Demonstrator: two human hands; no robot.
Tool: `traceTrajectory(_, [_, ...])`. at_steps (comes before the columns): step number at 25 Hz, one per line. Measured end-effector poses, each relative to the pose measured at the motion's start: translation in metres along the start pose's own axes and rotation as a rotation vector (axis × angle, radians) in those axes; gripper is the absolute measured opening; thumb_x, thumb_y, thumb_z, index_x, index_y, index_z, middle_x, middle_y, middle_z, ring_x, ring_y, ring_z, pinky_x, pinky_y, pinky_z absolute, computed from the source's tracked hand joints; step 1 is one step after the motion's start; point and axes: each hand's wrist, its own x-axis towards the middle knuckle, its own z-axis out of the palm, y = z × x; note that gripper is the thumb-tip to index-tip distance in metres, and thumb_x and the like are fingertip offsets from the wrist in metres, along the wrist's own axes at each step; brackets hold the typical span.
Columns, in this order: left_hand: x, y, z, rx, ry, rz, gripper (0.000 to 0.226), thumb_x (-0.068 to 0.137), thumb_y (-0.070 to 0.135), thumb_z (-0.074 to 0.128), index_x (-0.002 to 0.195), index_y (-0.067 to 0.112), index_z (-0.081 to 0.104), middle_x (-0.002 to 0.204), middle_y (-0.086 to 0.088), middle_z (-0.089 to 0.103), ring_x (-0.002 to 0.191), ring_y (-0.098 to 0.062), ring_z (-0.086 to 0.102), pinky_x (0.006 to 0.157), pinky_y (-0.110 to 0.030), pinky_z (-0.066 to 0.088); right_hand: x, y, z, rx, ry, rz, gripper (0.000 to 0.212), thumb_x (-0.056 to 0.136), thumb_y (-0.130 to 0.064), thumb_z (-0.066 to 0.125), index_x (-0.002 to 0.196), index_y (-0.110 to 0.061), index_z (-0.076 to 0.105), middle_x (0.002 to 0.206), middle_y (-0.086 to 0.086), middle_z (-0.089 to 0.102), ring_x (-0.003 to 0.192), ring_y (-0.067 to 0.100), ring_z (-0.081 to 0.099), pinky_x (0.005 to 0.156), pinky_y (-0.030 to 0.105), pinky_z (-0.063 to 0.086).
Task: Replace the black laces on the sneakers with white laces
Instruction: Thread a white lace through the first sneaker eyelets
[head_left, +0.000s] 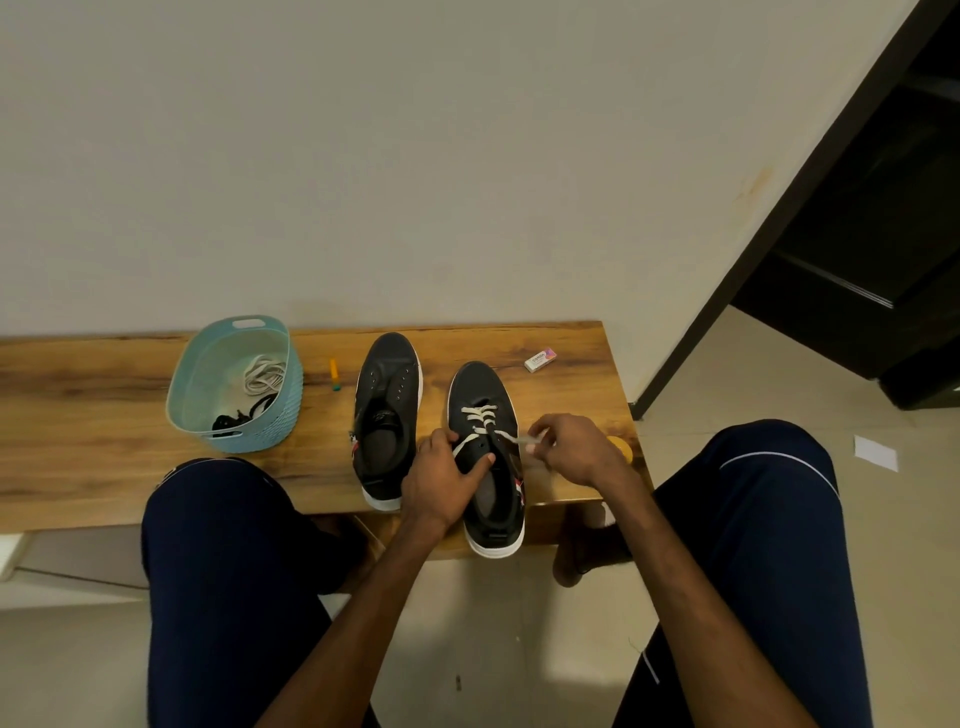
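Note:
Two black sneakers with white soles stand on the wooden bench (104, 415). The left sneaker (387, 410) has bare eyelets and no lace. The right sneaker (483, 395) carries a white lace (480, 415) crossed through its front eyelets. My left hand (441, 480) holds this shoe at its left side, thumb across the tongue opening. My right hand (566, 449) pinches the lace's right end just right of the shoe. A light blue basket (208, 364) at the left holds another white lace (265, 375) and black laces (239, 417).
An orange and green marker (334, 374) lies between basket and left sneaker. A small white box (540, 359) sits near the bench's back right corner, a yellow object (621, 447) at the right edge behind my right hand. My knees flank the bench front. A wall stands behind.

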Motion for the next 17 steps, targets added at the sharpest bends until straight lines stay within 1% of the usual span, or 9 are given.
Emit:
traceTrajectory(2, [-0.001, 0.002, -0.003, 0.044, 0.048, 0.052, 0.06, 0.081, 0.063, 0.066, 0.124, 0.023, 0.051, 0.122, 0.003, 0.054, 0.108, -0.015, 0.057, 0.081, -0.036, 0.056, -0.005, -0.001, -0.01, -0.04, 0.045, 0.008, 0.053, 0.093, -0.013, 0.065, 0.143, -0.014, 0.046, 0.132, 0.01, 0.059, 0.115, 0.025, 0.058, 0.092, 0.035, 0.049])
traceTrajectory(4, [-0.001, 0.004, -0.007, 0.076, 0.084, 0.099, 0.051, 0.085, 0.058, 0.065, 0.119, 0.022, 0.055, 0.117, 0.004, 0.054, 0.104, -0.013, 0.056, 0.079, -0.032, 0.054, -0.007, 0.0, -0.016, -0.073, 0.067, 0.024, 0.056, 0.092, -0.003, 0.061, 0.144, -0.014, 0.042, 0.129, 0.011, 0.062, 0.113, 0.024, 0.06, 0.089, 0.033, 0.05])
traceTrajectory(6, [-0.002, 0.005, -0.008, 0.062, 0.078, 0.107, 0.041, 0.09, 0.053, 0.062, 0.116, 0.021, 0.06, 0.111, 0.004, 0.059, 0.098, -0.012, 0.059, 0.079, -0.031, 0.054, -0.007, 0.002, -0.018, 0.009, 0.079, 0.037, 0.042, 0.094, -0.001, 0.057, 0.133, -0.015, 0.047, 0.109, 0.007, 0.07, 0.094, 0.019, 0.067, 0.077, 0.032, 0.057])
traceTrajectory(9, [-0.004, 0.005, -0.008, 0.022, 0.074, 0.107, 0.031, 0.096, 0.044, 0.056, 0.113, 0.019, 0.063, 0.102, 0.003, 0.066, 0.09, -0.013, 0.063, 0.077, -0.034, 0.055, -0.015, -0.004, -0.03, 0.176, -0.045, 0.035, 0.011, 0.104, -0.014, 0.045, 0.115, -0.015, 0.046, 0.09, 0.006, 0.073, 0.071, 0.015, 0.068, 0.062, 0.028, 0.055])
traceTrajectory(10, [-0.005, 0.005, -0.008, 0.016, 0.082, 0.113, 0.029, 0.098, 0.043, 0.053, 0.112, 0.019, 0.063, 0.102, 0.004, 0.066, 0.09, -0.013, 0.062, 0.078, -0.035, 0.055, -0.02, -0.007, -0.036, 0.241, -0.086, 0.018, 0.007, 0.106, -0.017, 0.042, 0.111, -0.015, 0.047, 0.088, 0.008, 0.074, 0.066, 0.014, 0.066, 0.057, 0.025, 0.052])
traceTrajectory(11, [-0.005, 0.005, -0.008, 0.011, 0.094, 0.118, 0.029, 0.099, 0.042, 0.051, 0.112, 0.02, 0.063, 0.103, 0.004, 0.064, 0.092, -0.012, 0.061, 0.078, -0.035, 0.055, -0.023, -0.01, -0.042, 0.304, -0.093, -0.011, 0.01, 0.107, -0.02, 0.04, 0.106, -0.015, 0.049, 0.086, 0.009, 0.074, 0.061, 0.013, 0.064, 0.054, 0.023, 0.049])
traceTrajectory(13, [-0.002, 0.004, -0.01, -0.016, 0.126, 0.106, 0.028, 0.102, 0.039, 0.046, 0.116, 0.02, 0.062, 0.112, 0.004, 0.06, 0.1, -0.011, 0.058, 0.082, -0.033, 0.053, -0.022, -0.014, -0.044, 0.361, 0.037, -0.067, 0.02, 0.106, -0.022, 0.042, 0.1, -0.012, 0.058, 0.083, 0.008, 0.074, 0.061, 0.012, 0.062, 0.057, 0.025, 0.049])
traceTrajectory(15, [0.004, 0.0, -0.012, -0.048, 0.119, 0.079, 0.026, 0.102, 0.033, 0.049, 0.12, 0.02, 0.062, 0.121, 0.002, 0.057, 0.105, -0.012, 0.056, 0.086, -0.031, 0.051, -0.014, -0.017, -0.031, 0.287, 0.168, -0.083, 0.022, 0.104, -0.023, 0.047, 0.103, -0.014, 0.067, 0.085, 0.002, 0.072, 0.07, 0.011, 0.063, 0.066, 0.028, 0.049])
traceTrajectory(17, [0.007, -0.002, -0.011, -0.011, 0.073, 0.087, 0.02, 0.099, 0.029, 0.056, 0.113, 0.019, 0.065, 0.119, 0.003, 0.056, 0.099, -0.009, 0.055, 0.082, -0.027, 0.049, -0.007, -0.016, -0.001, 0.202, 0.123, -0.077, 0.024, 0.102, -0.028, 0.051, 0.114, -0.015, 0.067, 0.092, -0.002, 0.068, 0.081, 0.014, 0.063, 0.077, 0.034, 0.053])
